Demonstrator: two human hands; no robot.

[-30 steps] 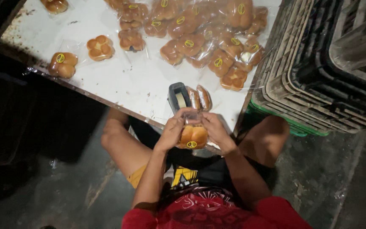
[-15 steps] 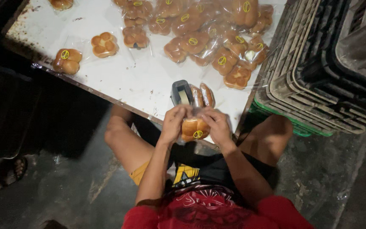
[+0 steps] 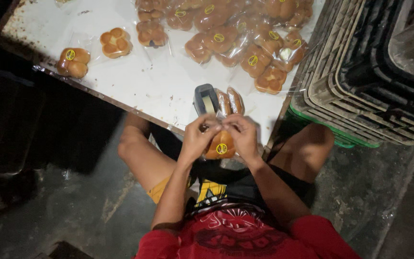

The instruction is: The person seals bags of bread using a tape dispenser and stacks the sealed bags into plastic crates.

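Golden-brown buns [image 3: 221,146] are marked with yellow stickers; the table [image 3: 135,81] is seen white, the crates [image 3: 360,72] perhaps grey.

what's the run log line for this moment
left hand: holds bagged bun | right hand: pinches bag top | tape dispenser: on table edge

bun bag [image 3: 221,144]: clear, glossy plastic film, crinkled where the left hand [image 3: 196,139] and right hand [image 3: 243,136] pinch it
bun inside: smooth, shiny brown crust
round sticker [image 3: 222,148]: yellow, looks like paper
tape dispenser [image 3: 206,99]: dark, hard plastic, faint sheen
tabletop [image 3: 135,84]: white, smooth, scuffed and speckled, with a metal-looking edge
bagged buns [image 3: 245,33]: glossy wrinkled film
crates [image 3: 374,72]: matt moulded plastic, worn
floor [image 3: 87,201]: rough, stained concrete
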